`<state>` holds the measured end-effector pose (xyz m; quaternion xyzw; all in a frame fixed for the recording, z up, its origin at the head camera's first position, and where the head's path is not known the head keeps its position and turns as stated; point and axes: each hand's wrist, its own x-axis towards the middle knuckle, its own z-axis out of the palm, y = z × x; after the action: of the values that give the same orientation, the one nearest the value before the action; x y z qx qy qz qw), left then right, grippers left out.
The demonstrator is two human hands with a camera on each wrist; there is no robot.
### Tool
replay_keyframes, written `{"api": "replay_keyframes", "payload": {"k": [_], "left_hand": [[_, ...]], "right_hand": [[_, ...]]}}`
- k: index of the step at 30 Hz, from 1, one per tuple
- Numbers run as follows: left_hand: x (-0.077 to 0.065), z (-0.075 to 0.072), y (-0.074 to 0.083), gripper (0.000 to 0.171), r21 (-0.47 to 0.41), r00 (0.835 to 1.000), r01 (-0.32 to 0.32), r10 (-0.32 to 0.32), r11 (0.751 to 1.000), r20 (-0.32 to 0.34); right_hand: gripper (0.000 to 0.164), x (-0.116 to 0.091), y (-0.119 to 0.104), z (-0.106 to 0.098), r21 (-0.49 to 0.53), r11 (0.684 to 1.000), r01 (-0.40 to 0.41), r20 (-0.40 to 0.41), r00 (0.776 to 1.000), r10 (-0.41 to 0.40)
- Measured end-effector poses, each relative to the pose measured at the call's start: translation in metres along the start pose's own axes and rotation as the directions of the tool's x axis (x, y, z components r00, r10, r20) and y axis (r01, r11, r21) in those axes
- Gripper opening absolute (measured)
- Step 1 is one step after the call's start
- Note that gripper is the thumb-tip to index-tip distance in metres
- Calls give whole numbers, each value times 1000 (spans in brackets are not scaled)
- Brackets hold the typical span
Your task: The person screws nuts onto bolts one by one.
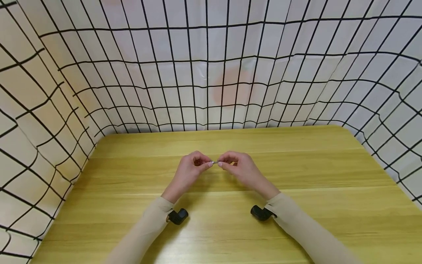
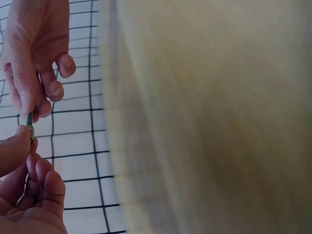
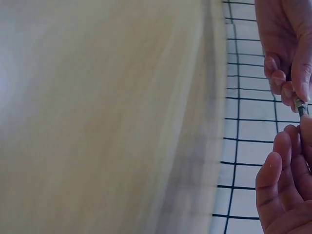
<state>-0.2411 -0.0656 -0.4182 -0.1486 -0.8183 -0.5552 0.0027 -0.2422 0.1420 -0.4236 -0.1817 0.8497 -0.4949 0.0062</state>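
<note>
Between the two hands, over the middle of the table, is a small thin metal rod (image 1: 215,162) with a shiny collar at its left end. My left hand (image 1: 188,171) pinches the collar end between thumb and fingertips. From the other side, the thumb and fingers of my right hand (image 1: 245,170) pinch the darker end. In the left wrist view the rod (image 2: 30,127) shows a brassy ringed part by the left thumb. Only a short length of the rod (image 3: 300,106) shows in the right wrist view; fingertips cover the rest. I cannot tell exactly what kind of part it is.
A wood-grain table (image 1: 211,234) lies under both hands. White sheeting with a black grid (image 1: 197,73) rises along its back and both sides. Each wrist carries a small black camera, one on the left sleeve (image 1: 145,227) and one on the right sleeve (image 1: 303,223).
</note>
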Motion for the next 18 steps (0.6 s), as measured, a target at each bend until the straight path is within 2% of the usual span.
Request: {"api": "replay_keyframes", "payload": {"k": [8,18], "left_hand": [[10,3,-10,6,35,996,51,-53,998,71],[21,6,-20,5,139,991,24,-42,990,129]], "right_hand": [[16,5,11,-3,-46,998,-46,63,997,49],[10,16,23,-3,-78,995,-57,123,990,66]]}}
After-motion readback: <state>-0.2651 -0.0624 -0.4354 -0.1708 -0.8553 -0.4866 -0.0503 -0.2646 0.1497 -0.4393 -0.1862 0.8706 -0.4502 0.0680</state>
